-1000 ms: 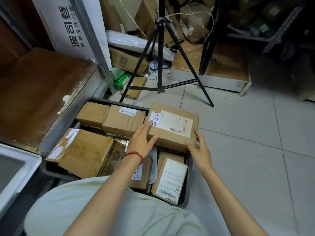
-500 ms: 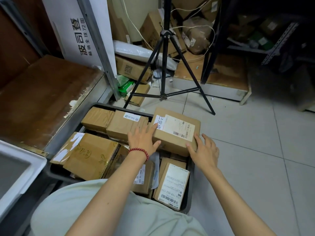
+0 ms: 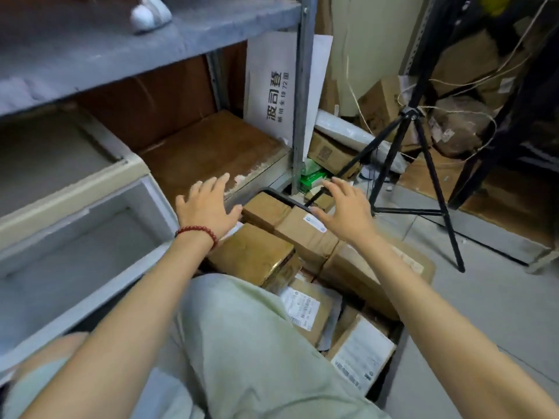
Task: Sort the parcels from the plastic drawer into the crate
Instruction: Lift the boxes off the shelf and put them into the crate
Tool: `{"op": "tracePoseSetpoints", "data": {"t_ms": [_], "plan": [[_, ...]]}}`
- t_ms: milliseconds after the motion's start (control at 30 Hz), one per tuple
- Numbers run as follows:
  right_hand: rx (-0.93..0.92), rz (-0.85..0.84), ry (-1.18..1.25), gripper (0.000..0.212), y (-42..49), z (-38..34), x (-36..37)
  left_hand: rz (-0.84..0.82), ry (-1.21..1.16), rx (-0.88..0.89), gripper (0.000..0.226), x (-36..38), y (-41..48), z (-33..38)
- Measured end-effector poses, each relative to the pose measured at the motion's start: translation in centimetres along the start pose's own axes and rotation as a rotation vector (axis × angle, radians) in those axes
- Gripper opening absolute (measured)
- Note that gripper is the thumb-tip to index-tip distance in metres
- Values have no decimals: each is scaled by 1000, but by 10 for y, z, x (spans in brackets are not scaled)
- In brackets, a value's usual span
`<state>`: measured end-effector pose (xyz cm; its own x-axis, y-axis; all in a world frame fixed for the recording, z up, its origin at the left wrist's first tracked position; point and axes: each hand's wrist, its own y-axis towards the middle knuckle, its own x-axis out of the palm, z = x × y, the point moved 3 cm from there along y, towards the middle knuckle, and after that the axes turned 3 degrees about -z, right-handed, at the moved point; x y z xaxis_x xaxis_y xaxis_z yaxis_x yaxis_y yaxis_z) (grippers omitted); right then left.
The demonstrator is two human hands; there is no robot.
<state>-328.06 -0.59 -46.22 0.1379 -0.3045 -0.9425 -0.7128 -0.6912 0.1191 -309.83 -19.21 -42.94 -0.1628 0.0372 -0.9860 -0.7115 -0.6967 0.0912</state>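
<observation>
A black crate (image 3: 393, 379) on the floor holds several brown cardboard parcels. The parcel with a large white label (image 3: 381, 270) lies at the crate's right side, partly behind my right forearm. My left hand (image 3: 207, 207), with a red bead bracelet on the wrist, hovers with spread fingers above the crate's far left corner and holds nothing. My right hand (image 3: 344, 210) hovers with spread fingers over a small labelled parcel (image 3: 305, 234) and holds nothing. The white plastic drawer (image 3: 75, 237) stands pulled out at the left; no parcels show inside it.
A grey metal shelf rack (image 3: 299, 95) with a brown board stands behind the crate. A black tripod (image 3: 423, 164) stands on the tiled floor at the right, with boxes and cords behind it. My knee in pale green cloth (image 3: 242, 343) covers the crate's near left.
Both hands have let go of the white-labelled parcel, which now lies in the crate. They have lifted and spread open, and the view has swung left toward the drawer.
</observation>
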Motion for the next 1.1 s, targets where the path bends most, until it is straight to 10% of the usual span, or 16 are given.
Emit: {"op": "tracePoseSetpoints", "data": {"t_ms": [433,833,1100], "plan": [[-816,-58,153,68,31,-318,10,189,150,-484,62,-111,-116,-210],[-967,-246,-5,63,16,-416,67,87,177,-609,58,-94,-135,-281],[-947,-77,-43,54,17,-427,91,64,358,-601,54,-73,-106,-289]]}}
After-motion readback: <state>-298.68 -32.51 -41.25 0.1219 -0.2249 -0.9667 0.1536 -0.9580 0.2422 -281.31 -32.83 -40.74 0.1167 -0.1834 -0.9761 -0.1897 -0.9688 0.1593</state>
